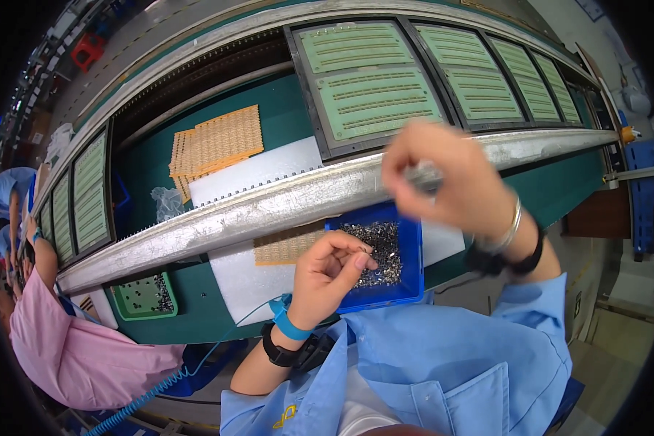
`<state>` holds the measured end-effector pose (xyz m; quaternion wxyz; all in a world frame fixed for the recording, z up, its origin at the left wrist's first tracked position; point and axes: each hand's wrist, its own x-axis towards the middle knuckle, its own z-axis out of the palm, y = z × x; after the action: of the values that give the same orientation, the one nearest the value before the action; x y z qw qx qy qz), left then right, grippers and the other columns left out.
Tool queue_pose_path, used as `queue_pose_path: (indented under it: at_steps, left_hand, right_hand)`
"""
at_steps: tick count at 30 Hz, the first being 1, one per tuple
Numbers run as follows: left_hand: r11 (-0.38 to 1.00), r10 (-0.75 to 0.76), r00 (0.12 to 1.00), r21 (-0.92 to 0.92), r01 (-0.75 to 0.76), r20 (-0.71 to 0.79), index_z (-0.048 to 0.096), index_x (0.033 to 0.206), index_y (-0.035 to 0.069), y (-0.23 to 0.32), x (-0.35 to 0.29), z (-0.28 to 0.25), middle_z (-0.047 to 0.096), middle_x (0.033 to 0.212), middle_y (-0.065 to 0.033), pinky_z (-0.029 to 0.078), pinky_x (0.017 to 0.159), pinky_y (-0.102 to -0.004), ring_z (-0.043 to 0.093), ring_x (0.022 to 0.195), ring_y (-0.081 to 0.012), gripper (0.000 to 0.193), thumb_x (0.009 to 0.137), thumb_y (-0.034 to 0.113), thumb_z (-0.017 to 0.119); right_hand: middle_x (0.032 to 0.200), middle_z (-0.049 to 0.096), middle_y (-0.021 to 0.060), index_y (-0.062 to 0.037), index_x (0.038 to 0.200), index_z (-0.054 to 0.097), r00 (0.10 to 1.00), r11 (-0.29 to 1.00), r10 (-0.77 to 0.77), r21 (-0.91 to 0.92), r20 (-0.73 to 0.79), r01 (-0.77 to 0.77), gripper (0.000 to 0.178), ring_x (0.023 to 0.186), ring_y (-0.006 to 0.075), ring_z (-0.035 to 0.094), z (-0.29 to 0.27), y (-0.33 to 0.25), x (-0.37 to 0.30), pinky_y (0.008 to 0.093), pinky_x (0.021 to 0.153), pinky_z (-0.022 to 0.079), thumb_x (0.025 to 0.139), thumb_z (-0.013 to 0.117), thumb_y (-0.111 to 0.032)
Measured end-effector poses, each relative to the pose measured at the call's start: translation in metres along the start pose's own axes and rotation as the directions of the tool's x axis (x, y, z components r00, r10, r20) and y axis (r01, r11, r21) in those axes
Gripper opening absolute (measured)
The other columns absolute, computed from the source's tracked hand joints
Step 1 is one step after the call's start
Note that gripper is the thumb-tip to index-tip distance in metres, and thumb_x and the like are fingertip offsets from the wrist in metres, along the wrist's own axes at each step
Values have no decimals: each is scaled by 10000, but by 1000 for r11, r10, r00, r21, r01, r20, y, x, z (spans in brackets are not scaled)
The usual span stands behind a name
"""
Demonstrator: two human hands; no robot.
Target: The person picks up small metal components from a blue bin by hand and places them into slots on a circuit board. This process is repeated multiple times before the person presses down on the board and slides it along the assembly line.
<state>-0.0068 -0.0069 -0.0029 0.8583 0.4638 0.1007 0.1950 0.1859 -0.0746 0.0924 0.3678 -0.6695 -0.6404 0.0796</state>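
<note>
My left hand (334, 272) is at the near left part of a blue bin (412, 254) full of small metallic parts (381, 247). Its thumb and fingers are pressed together, and whatever they hold is too small to name. My right hand (450, 178) is raised in front of a long silver metal rail (298, 200), smeared by motion. Its thumb and forefinger curve toward each other, but the blur hides whether they close on anything. Beyond the rail, close to that hand, lies a black-framed pallet (454, 120) with pale green circuit boards (378, 102).
More framed green boards (479, 91) line the track on the right, and others (91, 189) on the left. Orange perforated panels (221, 142) lie behind the rail. A green tray (145, 296) holds dark small parts. A co-worker in a pink sleeve (87, 349) is at the left.
</note>
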Motion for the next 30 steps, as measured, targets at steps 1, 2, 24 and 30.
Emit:
queue_pose_path:
  at_steps: [1, 2, 24, 30]
  left_hand:
    - [1000, 5, 1000, 3, -5, -5, 534, 945, -15, 0, -2, 0, 559, 879, -60, 470, 721, -231, 591, 834, -131, 90, 855, -9, 542]
    - [999, 9, 1000, 42, -9, 2, 532, 944, -15, 0, -2, -1, 557, 880, -60, 469, 721, -234, 587, 830, -129, 91, 853, -11, 540]
    - [944, 13, 997, 328, -39, 80, 577, 831, -5, 4, 2, -1, 589, 779, -81, 458, 647, -248, 575, 706, -147, 31, 801, -2, 566]
    - [971, -32, 998, 237, 18, 56, 561, 904, -8, 1, -1, 1, 590, 825, -67, 454, 677, -227, 568, 737, -114, 70, 866, 42, 530]
  right_hand:
    - [722, 562, 46, -40, 765, 567, 1000, 997, 15, -73, -1, -15, 89, 650, 153, 529, -6, 14, 20, 252, 589, 430, 705, 632, -49]
    - [720, 560, 38, -39, 777, 566, 1000, 989, 31, -147, -4, -31, 68, 642, 149, 519, -11, 32, 43, 249, 589, 426, 736, 613, -67]
    - [713, 582, -11, -158, 842, 610, 980, 733, 169, -651, -109, -199, 151, 703, 191, 586, 9, 149, 138, 316, 607, 468, 793, 569, -295]
    - [767, 604, 20, -157, 813, 614, 962, 559, 272, -816, 9, -150, 123, 770, 225, 598, 0, 129, 152, 347, 617, 471, 791, 570, -270]
